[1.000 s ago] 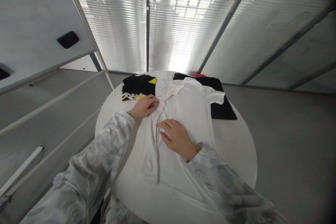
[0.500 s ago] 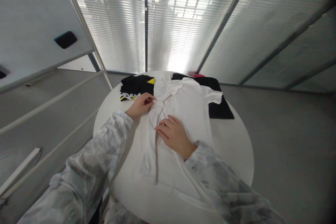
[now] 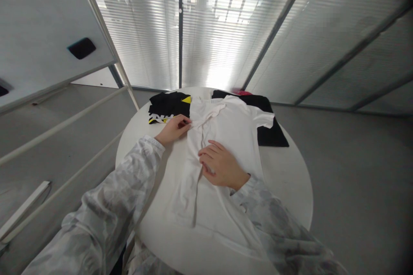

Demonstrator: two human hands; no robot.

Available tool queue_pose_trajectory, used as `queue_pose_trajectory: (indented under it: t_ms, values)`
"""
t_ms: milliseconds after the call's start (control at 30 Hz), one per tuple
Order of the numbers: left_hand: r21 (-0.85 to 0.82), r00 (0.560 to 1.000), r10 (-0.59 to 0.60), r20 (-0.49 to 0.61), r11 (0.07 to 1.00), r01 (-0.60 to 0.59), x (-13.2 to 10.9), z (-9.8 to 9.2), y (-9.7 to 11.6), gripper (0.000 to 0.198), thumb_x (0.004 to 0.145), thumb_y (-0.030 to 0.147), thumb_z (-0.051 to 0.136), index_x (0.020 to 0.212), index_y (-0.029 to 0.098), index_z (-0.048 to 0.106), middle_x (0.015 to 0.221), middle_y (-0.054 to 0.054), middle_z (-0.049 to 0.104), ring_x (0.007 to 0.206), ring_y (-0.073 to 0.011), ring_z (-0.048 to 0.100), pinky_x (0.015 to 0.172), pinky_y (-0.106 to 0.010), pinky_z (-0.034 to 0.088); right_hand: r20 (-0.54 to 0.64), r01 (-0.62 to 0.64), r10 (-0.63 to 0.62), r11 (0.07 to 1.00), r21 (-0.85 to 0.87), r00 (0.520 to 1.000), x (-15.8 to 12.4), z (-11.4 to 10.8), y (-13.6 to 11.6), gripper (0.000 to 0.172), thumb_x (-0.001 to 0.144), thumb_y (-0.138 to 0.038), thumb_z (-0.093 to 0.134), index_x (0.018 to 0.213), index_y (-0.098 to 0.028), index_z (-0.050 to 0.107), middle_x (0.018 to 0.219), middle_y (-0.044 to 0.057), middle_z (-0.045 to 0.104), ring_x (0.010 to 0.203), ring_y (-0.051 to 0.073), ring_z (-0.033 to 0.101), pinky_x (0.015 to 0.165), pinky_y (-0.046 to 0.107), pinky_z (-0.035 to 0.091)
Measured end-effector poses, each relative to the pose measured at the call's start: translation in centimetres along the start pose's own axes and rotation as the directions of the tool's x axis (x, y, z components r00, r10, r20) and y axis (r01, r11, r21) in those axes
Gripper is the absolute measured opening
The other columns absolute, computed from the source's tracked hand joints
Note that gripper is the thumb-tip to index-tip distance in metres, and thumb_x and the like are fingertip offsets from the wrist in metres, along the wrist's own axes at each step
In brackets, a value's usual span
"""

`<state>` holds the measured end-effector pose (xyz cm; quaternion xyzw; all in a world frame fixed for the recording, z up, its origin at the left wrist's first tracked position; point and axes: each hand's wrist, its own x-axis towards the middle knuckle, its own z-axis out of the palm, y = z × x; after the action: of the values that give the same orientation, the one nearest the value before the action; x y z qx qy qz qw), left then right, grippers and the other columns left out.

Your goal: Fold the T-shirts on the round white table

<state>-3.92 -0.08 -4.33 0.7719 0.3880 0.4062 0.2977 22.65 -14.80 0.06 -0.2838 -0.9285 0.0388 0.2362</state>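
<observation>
A white T-shirt (image 3: 230, 129) lies spread on a round white table (image 3: 290, 180), its collar end away from me and one short sleeve out to the right. Its left side is folded inward in a long, wrinkled strip. At the upper left edge of the shirt, my left hand (image 3: 176, 129) is closed, thumb and fingers pinching the cloth. Lower down, my right hand (image 3: 222, 165) has its fingers curled on the edge of the folded strip, gripping the fabric near the middle of the shirt.
A folded black garment with yellow and white print (image 3: 169, 105) lies at the back left of the table. Black cloth (image 3: 274, 133) sits partly under the shirt at the back right, with something red (image 3: 244, 93) behind it. A white rail (image 3: 64, 124) runs along the left.
My right hand has shifted a little to the right, and the folded strip's edge has moved with it. My left hand has stayed almost in place.
</observation>
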Motion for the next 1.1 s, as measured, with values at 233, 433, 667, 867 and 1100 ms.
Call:
queue_pose_trajectory:
  t_ms: [233,433,667,867,1100]
  values:
    - [0.264,0.999,-0.037,-0.035,0.963,0.045,0.0,-0.2,0.4,0.021,0.109,0.036,0.055,0.107,0.024,0.072,0.092,-0.005,0.078,0.081,-0.0232,0.071,0.077,-0.036,0.053,0.091,-0.034,0.025,0.994,0.100,0.996,0.1,-0.1,0.3,0.022,0.092,-0.014,0.068,0.112,-0.023,0.072,0.112,0.006,0.078,0.110,0.025,0.070,0.127,0.053,0.043]
    - [0.397,0.996,-0.024,-0.082,0.916,0.054,0.0,0.6,0.5,0.025,0.107,0.046,0.062,0.103,0.024,0.072,0.094,-0.008,0.078,0.084,-0.0261,0.071,0.078,-0.038,0.051,0.074,-0.006,-0.001,0.995,0.098,0.997,0.5,0.6,0.0,0.013,0.108,-0.028,0.068,0.116,-0.023,0.077,0.112,0.008,0.076,0.108,0.024,0.071,0.118,0.050,0.050]
    - [0.388,0.971,-0.114,-0.208,0.902,0.189,0.4,2.4,1.5,0.056,0.113,0.062,0.045,0.080,0.024,0.068,0.077,-0.006,0.072,0.074,-0.0240,0.065,0.076,-0.037,0.048,0.101,0.080,-0.092,0.989,0.123,0.991,1.1,0.9,-1.0,0.015,0.107,-0.027,0.069,0.118,-0.023,0.078,0.113,0.009,0.076,0.109,0.024,0.070,0.113,0.047,0.053]
    - [0.302,0.968,-0.175,-0.182,0.927,0.224,0.5,1.9,0.5,0.021,0.100,0.046,0.070,0.095,0.025,0.072,0.083,-0.003,0.076,0.075,-0.0236,0.068,0.073,-0.036,0.047,0.112,0.096,-0.121,0.973,0.208,0.986,1.1,0.7,-1.2,0.016,0.108,-0.024,0.065,0.118,-0.021,0.077,0.116,0.009,0.078,0.111,0.023,0.071,0.116,0.047,0.052]
    - [0.223,0.953,-0.193,-0.234,0.943,0.246,0.7,1.8,-0.1,0.019,0.105,0.044,0.061,0.102,0.026,0.065,0.077,0.001,0.071,0.071,-0.0222,0.064,0.070,-0.034,0.045,0.068,0.129,-0.158,0.939,0.317,0.985,1.0,1.1,-1.3,0.015,0.103,-0.021,0.067,0.116,-0.022,0.075,0.112,0.008,0.082,0.107,0.023,0.075,0.118,0.047,0.053]
